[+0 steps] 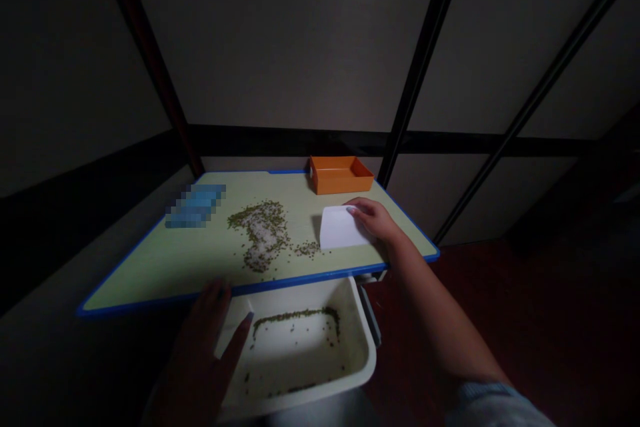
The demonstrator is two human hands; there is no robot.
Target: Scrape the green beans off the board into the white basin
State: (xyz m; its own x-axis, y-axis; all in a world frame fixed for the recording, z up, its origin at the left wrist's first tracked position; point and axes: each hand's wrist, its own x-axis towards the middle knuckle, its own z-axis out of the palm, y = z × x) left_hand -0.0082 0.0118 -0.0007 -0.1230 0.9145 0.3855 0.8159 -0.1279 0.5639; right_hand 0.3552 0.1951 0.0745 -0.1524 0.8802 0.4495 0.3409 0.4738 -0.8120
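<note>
On the table [165,260] before me, scattered grains [260,230] lie between the pixelated item [197,206] at left and the tray [341,177] at back right; the basin [367,347] (grains inside too) sits below the near edge.

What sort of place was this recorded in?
Probably a room in a home, though dim light leaves that unsure: a small blue-edged table stands beside a panelled wall, with a white tub below its edge.

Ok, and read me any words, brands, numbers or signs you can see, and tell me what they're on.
No readable text anywhere.
Blue item, left side of the table: pixelated, so any print is unreadable.
Orange tray: no lettering visible, just a pale spot at its left end, too small to make out.
White sheet and white basin: no lettering visible.
</note>
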